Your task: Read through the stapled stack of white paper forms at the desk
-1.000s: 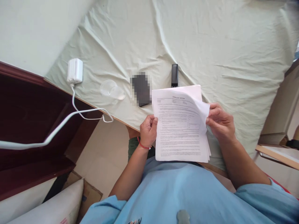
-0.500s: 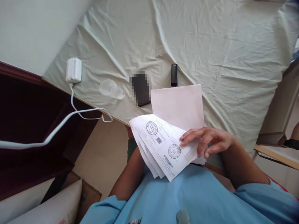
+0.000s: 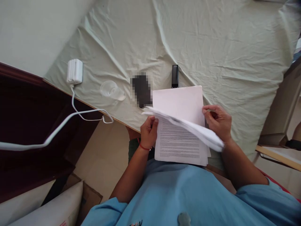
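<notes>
A bundle of paper sheets (image 3: pixel 197 130) is swung up nearly edge-on and blurred, slanting between my hands. Under it lies a page of dense printed text (image 3: pixel 180 142), close to my body. My left hand (image 3: pixel 149 133), with a red string on its wrist, pinches the papers at their left edge. My right hand (image 3: pixel 218 122) is closed, thumb against fingers, at the right edge of a plain pale pink sheet (image 3: pixel 178 99). Above this sheet's top edge shows a black phone (image 3: pixel 175 76), its lower end covered.
Left of the papers lies a pixelated dark object (image 3: pixel 141 90). Further left are a clear plastic cup (image 3: pixel 111 90) on its side and a white charger (image 3: pixel 74 71) with a white cable (image 3: pixel 63 125). A wrinkled pale green cloth (image 3: pixel 223 47) covers the table.
The stamped sheets have turned up edge-on, uncovering the printed page. My left hand has come into sight from behind them. My right hand has moved up to the pink sheet's edge and closed.
</notes>
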A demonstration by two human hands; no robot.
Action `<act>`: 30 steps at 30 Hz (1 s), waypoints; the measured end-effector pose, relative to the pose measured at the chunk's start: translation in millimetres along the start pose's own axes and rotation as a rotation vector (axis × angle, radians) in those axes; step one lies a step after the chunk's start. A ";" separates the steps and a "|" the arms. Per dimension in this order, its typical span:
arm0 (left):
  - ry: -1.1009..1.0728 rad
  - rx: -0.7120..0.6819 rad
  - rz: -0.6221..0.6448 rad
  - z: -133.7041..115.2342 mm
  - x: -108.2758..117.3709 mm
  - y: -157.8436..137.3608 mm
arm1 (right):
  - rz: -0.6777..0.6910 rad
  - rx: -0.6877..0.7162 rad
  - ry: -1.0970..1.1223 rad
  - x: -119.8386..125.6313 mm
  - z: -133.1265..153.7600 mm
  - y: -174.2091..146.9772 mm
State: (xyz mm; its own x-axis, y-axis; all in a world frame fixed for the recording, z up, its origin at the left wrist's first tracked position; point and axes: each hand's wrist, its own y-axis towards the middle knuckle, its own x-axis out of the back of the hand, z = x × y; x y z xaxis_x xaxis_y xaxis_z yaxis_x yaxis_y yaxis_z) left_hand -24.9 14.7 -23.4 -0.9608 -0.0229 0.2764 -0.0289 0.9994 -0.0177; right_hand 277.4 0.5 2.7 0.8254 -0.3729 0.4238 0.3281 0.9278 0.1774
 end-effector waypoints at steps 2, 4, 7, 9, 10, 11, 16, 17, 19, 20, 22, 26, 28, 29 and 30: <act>-0.003 -0.028 0.014 -9.7 -2.6 -0.6 | -0.020 -0.040 -0.062 0.0 -2.7 3.4; 0.002 -0.048 0.023 -15.8 -3.9 -0.3 | 0.000 -0.087 -0.072 0.6 -2.9 6.1; -0.016 -0.040 0.036 -18.7 -4.3 0.3 | 0.046 -0.136 -0.011 0.5 -1.5 6.6; -0.035 -0.030 0.039 -18.7 -4.2 0.2 | 0.052 -0.138 0.041 -0.4 -1.3 5.1; -0.035 -0.028 0.036 -18.5 -4.2 0.0 | 0.046 -0.136 0.065 -1.0 -1.4 4.2; -0.032 -0.027 0.033 -18.4 -4.1 -0.2 | 0.036 -0.131 0.087 -1.5 -1.6 3.3; -0.016 -0.026 0.028 -17.8 -3.6 -0.8 | 0.028 -0.068 0.115 -2.5 -1.2 1.3; -0.014 -0.025 0.029 -17.7 -3.5 -0.8 | 0.032 -0.058 0.105 -2.5 -0.9 1.0; -0.011 -0.022 0.032 -17.5 -3.4 -0.6 | 0.027 -0.047 0.099 -2.9 -0.4 0.1; -0.009 -0.019 0.033 -17.4 -3.3 -0.5 | 0.015 -0.046 0.109 -3.3 -0.3 -0.5; -0.009 -0.011 0.030 -17.2 -3.3 -0.3 | -0.016 -0.044 0.137 -4.2 -0.2 -1.7; -0.027 0.005 0.024 -16.5 -3.0 -0.6 | -0.083 0.080 0.096 -4.9 -0.3 -2.6; -0.038 0.005 0.026 -16.5 -3.0 -1.0 | -0.100 0.130 0.105 -3.6 -0.1 -2.4; -0.044 0.006 0.026 -16.6 -3.0 -1.1 | -0.081 0.130 0.139 -2.5 0.2 -2.3; -0.049 0.008 0.026 -16.8 -3.1 -1.2 | -0.041 0.116 0.186 -1.0 0.7 -2.1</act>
State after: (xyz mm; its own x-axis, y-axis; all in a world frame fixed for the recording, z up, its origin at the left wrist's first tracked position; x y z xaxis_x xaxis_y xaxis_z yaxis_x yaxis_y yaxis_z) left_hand -17.2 14.0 -8.1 -0.9735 0.0015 0.2285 -0.0061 0.9995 -0.0324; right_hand 275.5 -1.1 2.6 0.8864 -0.3928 0.2449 0.3172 0.9008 0.2967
